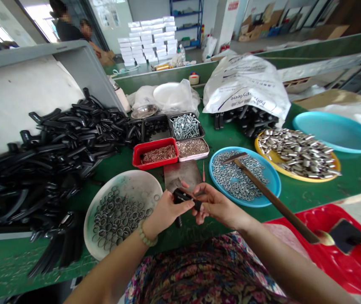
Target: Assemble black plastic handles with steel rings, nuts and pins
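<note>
My left hand is closed around a black plastic part with small pale lettering on it. Thumb and fingers of my right hand pinch the right end of the same part; whether a smaller piece sits between those fingertips is hidden. Both hands are just in front of a flat metal plate on the bench. Left of them stands a white bowl of metal rings. To the right, a blue tray holds many small nuts, with a hammer lying across it.
A heap of curved black plastic handles spills from a grey crate at left. Behind the plate are a red bin of copper-coloured pins and a black bin of screws. A yellow tray of metal sleeves and a red tray stand right.
</note>
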The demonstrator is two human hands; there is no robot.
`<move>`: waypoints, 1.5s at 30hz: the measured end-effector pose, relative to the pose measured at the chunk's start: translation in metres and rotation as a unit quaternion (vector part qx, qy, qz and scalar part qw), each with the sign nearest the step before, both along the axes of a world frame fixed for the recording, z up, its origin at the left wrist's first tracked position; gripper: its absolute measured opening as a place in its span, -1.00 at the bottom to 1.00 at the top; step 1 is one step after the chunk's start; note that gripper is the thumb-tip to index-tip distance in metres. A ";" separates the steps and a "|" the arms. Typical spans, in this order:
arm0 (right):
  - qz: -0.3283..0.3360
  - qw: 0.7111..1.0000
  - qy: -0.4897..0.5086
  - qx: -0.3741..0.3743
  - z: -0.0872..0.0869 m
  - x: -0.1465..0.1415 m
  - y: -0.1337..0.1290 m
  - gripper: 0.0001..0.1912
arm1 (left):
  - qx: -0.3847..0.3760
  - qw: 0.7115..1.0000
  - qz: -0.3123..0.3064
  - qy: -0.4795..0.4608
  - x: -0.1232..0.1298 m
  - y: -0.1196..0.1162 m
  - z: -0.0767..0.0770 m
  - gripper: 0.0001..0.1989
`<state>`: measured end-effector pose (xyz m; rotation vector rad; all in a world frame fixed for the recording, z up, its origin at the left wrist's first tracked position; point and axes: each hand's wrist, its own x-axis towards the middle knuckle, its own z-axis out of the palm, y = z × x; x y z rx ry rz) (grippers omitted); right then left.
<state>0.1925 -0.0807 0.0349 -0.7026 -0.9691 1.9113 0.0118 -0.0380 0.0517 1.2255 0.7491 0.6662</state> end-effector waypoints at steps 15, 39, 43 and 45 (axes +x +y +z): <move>-0.010 0.920 -0.353 0.167 0.019 -0.006 0.062 -0.75 | 0.232 0.938 -0.026 0.257 -0.015 0.027 0.006 -0.68; -0.007 0.555 -0.709 0.436 0.012 -0.061 0.226 -0.75 | 0.468 0.787 0.002 0.402 -0.010 0.047 -0.046 -0.55; -0.042 0.717 -0.586 0.374 0.014 -0.030 0.181 -0.79 | 0.454 0.768 -0.005 0.451 -0.006 0.044 -0.039 -0.58; -0.066 0.768 -0.546 0.329 0.012 -0.013 0.151 -0.79 | 0.447 0.766 0.022 0.462 -0.004 0.042 -0.039 -0.53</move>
